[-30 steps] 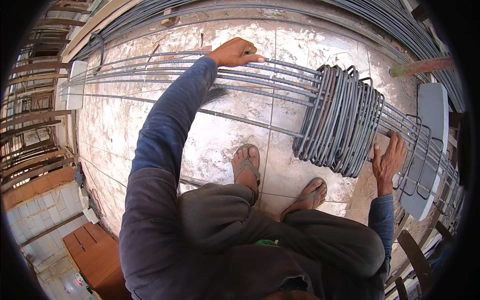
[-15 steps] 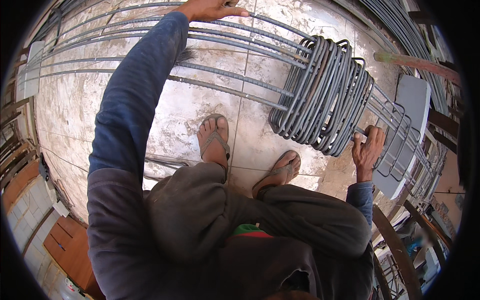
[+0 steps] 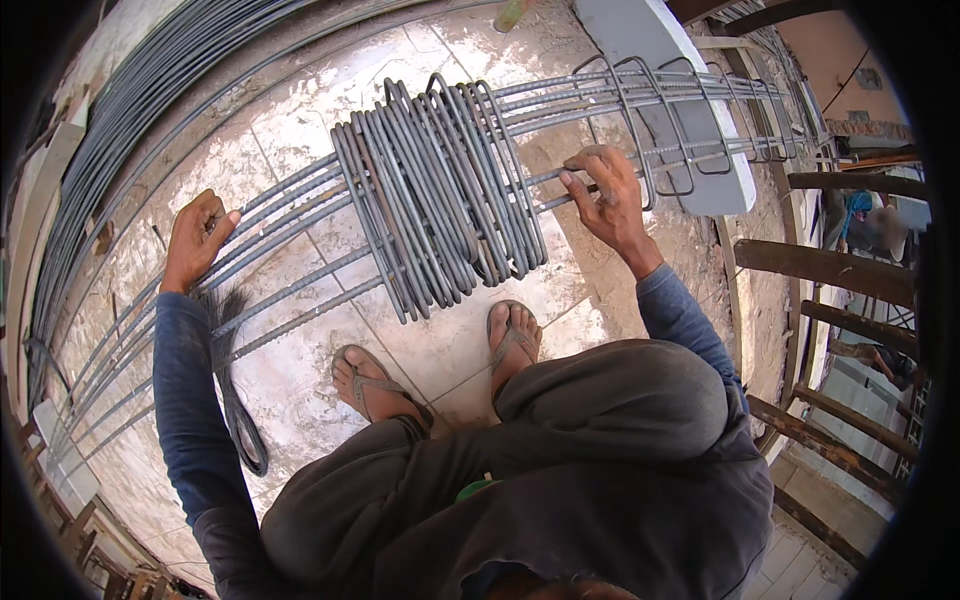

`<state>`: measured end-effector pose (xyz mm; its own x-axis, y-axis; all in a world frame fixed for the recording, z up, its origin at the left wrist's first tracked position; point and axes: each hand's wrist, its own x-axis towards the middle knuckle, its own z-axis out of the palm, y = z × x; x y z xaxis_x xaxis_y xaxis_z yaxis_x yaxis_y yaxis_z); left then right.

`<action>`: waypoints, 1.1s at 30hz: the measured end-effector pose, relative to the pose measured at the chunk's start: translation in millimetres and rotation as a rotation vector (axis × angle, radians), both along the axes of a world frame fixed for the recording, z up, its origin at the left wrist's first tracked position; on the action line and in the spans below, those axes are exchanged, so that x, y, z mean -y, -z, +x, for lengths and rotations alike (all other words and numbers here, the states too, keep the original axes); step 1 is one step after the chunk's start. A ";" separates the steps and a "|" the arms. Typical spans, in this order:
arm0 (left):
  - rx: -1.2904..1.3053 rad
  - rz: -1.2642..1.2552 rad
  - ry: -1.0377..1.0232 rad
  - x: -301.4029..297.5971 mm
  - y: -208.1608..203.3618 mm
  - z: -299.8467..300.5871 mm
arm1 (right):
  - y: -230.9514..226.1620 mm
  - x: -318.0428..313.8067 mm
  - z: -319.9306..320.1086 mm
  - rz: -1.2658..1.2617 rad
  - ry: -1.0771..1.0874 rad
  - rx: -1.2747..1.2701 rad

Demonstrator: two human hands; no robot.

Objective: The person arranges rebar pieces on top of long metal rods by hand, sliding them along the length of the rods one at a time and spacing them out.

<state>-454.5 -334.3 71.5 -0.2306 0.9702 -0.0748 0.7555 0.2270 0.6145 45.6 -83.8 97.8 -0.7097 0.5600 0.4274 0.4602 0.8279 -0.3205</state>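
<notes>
Several long ribbed rebars (image 3: 300, 291) run left to right through a thick bunch of rectangular steel stirrups (image 3: 420, 200). My left hand (image 3: 197, 240) is closed round the far rebar, a little left of the bunch. My right hand (image 3: 608, 200) grips a near rebar just right of the bunch, thumb and fingers bent around it. Beyond that hand, several spaced stirrups (image 3: 640, 145) stand around the bars. A hank of thin dark tie wire (image 3: 245, 425) lies by my left forearm, its loose ends across the near bars.
The bars rest across a grey block (image 3: 660, 60) at the right and a pale block (image 3: 68, 455) at the left. More rods (image 3: 130, 110) lie along the far left. Wooden beams (image 3: 820, 270) stand at the right. My sandalled feet (image 3: 380, 385) are close to the stirrups.
My view has swung rightward, so the bunch appears further left and more of the spaced stirrups shows. My right hand has shifted from the bunch's edge onto a bar beside it.
</notes>
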 end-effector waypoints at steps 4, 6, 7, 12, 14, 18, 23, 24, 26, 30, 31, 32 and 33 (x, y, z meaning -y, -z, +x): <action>0.021 0.183 0.091 -34.7 -22.9 37.0 | -0.1 13.0 -19.2 -0.135 0.075 -0.062; -0.012 0.035 0.104 -59.7 -40.7 59.0 | 1.9 20.1 -36.4 -0.075 0.027 -0.089; -0.013 0.019 0.104 -70.4 -41.0 67.4 | 7.2 23.8 -45.2 -0.118 0.047 -0.066; -0.176 0.307 0.212 -125.9 -20.6 116.0 | 8.9 33.9 -71.6 -0.242 0.170 -0.046; -0.185 0.311 0.269 -158.6 -27.0 145.5 | 9.4 35.7 -73.0 -0.278 0.237 -0.008; -0.242 0.279 0.340 -213.4 -17.3 197.2 | 7.0 37.2 -73.3 -0.253 0.263 -0.032; -0.253 0.129 0.298 -221.8 -4.8 228.9 | 8.8 64.0 -22.9 -0.006 0.381 -0.224; -0.244 0.135 0.312 -223.3 -5.3 229.0 | 12.8 80.1 -8.2 -0.134 0.489 -0.142; -0.261 0.043 0.294 -225.4 -10.3 226.8 | 24.7 110.6 10.4 -0.466 0.532 -0.031; -0.237 0.025 0.290 -231.2 -14.5 220.1 | 52.2 142.6 10.9 -1.208 0.484 -0.387; -0.233 0.051 0.283 -231.7 -15.3 217.3 | 51.7 144.1 5.8 -1.206 0.491 -0.419; -0.230 0.055 0.293 -232.3 -16.1 214.7 | 50.7 144.9 3.4 -1.203 0.497 -0.450; -0.221 0.006 0.279 -232.4 -16.9 211.6 | 54.6 144.9 5.9 -1.198 0.506 -0.453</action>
